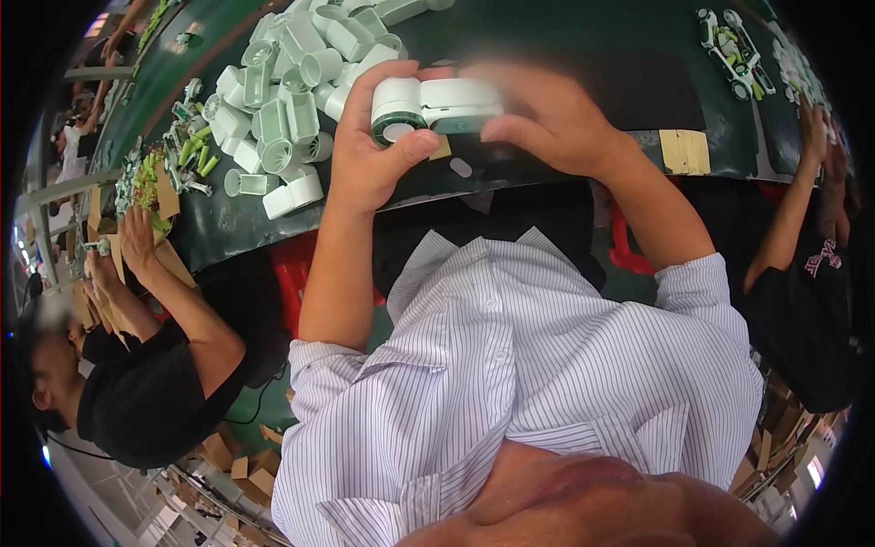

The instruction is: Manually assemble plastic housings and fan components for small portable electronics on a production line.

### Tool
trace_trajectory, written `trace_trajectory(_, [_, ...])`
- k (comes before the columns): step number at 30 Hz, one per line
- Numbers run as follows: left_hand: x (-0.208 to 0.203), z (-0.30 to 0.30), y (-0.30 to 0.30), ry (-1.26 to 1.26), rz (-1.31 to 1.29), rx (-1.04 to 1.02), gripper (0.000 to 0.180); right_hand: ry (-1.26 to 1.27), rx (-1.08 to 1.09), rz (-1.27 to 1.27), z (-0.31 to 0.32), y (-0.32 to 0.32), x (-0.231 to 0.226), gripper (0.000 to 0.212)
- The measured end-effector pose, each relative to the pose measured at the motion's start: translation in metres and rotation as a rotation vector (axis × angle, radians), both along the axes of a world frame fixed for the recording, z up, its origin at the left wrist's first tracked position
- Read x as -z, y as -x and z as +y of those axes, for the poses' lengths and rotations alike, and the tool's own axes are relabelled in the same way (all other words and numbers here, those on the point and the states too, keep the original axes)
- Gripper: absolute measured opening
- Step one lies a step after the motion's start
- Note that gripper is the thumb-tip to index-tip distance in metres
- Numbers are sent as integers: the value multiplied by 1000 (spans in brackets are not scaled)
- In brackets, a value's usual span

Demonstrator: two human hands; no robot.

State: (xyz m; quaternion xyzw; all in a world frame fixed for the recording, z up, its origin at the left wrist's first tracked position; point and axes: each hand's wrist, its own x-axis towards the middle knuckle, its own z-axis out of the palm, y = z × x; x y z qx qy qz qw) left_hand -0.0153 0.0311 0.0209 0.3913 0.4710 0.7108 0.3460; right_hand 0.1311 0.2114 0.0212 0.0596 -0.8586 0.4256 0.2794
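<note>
Above the table edge, both my hands hold a white and pale green plastic housing (460, 94) level between them. One end of it is round with a dark green ring; the other end is longer and box-like. Wrapped round the round end is my left hand (365, 150), its thumb pressed at the ring. My right hand (561, 118) grips the long end, thumb on the near side and fingers behind, partly blurred. A small white oval piece (461, 168) lies on the table below the housing. Close to it, a yellow piece (442, 148) shows in part.
A heap of pale green housings (287, 118) covers the table on the left. Further right are a black mat (638, 87), a yellow pad (684, 152) and a cluster of white-green parts (735, 55). Co-workers' hands (137, 242) handle small parts on the left, others (813, 137) on the right.
</note>
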Motion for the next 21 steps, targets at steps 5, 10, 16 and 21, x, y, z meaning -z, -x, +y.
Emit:
trace_trajectory(5, [-5, -3, 3, 56, 95, -1, 65, -4, -1, -4, -1, -5, -10, 49])
trace_trajectory(10, [-8, -6, 3, 126, 114, 15, 61, -104, -15, 11, -2, -6, -13, 46])
trace_trajectory(16, [-11, 1, -2, 162, 98, -30, 57, -257, 15, 90, 2, -4, -4, 45])
trace_trajectory(21, [-4, 3, 2, 118, 157, -28, 58, -314, 30, 126, 5, -3, 2, 47])
